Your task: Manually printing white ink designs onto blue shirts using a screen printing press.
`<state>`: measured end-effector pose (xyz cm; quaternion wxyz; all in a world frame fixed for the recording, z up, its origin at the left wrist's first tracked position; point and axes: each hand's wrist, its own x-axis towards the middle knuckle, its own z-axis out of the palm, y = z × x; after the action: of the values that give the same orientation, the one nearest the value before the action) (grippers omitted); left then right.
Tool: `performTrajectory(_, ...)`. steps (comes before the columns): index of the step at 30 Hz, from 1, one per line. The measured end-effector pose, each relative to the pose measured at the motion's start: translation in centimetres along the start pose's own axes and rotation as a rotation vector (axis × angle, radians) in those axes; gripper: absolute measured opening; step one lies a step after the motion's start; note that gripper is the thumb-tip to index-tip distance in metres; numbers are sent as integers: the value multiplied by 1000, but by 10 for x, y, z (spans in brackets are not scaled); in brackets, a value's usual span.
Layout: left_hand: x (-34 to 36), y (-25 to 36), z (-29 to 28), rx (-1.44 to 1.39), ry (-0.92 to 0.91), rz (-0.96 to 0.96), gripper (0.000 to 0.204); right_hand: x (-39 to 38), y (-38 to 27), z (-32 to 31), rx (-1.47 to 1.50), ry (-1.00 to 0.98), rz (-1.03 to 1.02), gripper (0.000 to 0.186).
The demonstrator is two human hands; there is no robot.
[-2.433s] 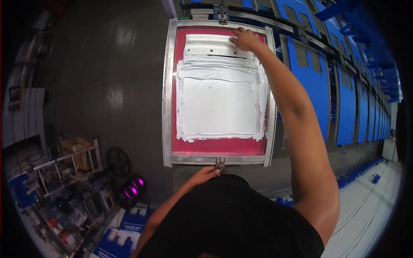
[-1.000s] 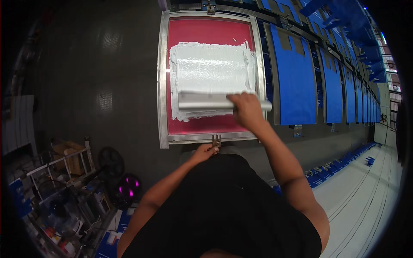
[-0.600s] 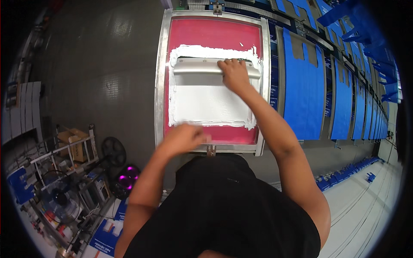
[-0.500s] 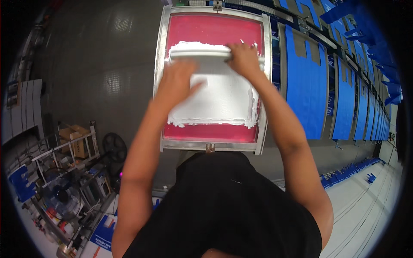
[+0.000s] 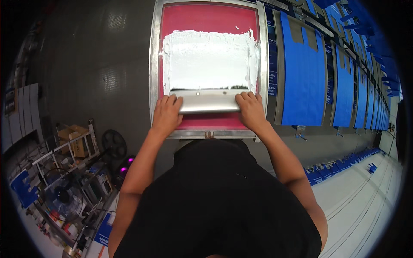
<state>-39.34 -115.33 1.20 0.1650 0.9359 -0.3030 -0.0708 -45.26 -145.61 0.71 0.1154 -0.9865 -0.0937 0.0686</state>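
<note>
A wide metal-handled squeegee [image 5: 209, 103] lies across the near part of a screen-printing frame [image 5: 153, 64], its far edge against white ink [image 5: 206, 60]. My left hand [image 5: 168, 112] grips the squeegee's left end, fingers curled over the top. At its right end my right hand [image 5: 251, 107] holds it the same way; both thumbs are mostly hidden. The ink covers a broad rectangle of the red mesh [image 5: 211, 18], with thicker, ragged ridges along its far and side edges. Red mesh shows beyond the ink and on the near side of the squeegee.
To the right, flat boards carry blue cut pieces [image 5: 303, 73] in a long row. A small metal clip [image 5: 209, 134] sits at the frame's near edge. At the lower left stand a fan [image 5: 63, 195], a cardboard box [image 5: 74, 139] and a cluttered metal rack.
The squeegee has come from the far side of the ink to the near side. My left hand, earlier blurred and spread above the ink, now grips its left end.
</note>
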Motion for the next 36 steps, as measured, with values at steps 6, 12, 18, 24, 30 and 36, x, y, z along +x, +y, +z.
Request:
performTrajectory(6, -36, 18, -20, -47, -28, -41, 38, -41, -27, -29, 99, -17, 10, 32)
performTrajectory(12, -21, 18, -14, -44, -36, -18, 29, -20, -20, -22, 43, -170, 111, 29)
performTrajectory(18, -53, 16, 23, -92, 166, -2, 32, -49, -29, -2, 59, -126, 95, 33)
performTrajectory(24, 40, -28, 18, -66, 200, 7, 25, 42, 21, 9, -33, 69, 70, 37)
performTrajectory(30, 180, -66, -32, 72, 77, -94, 21, 184, 73, -42, -114, -62, 102, 37)
performTrajectory(36, 42, -28, -21, -37, -117, -153, 40, 50, 4, -52, -46, -240, 72, 36)
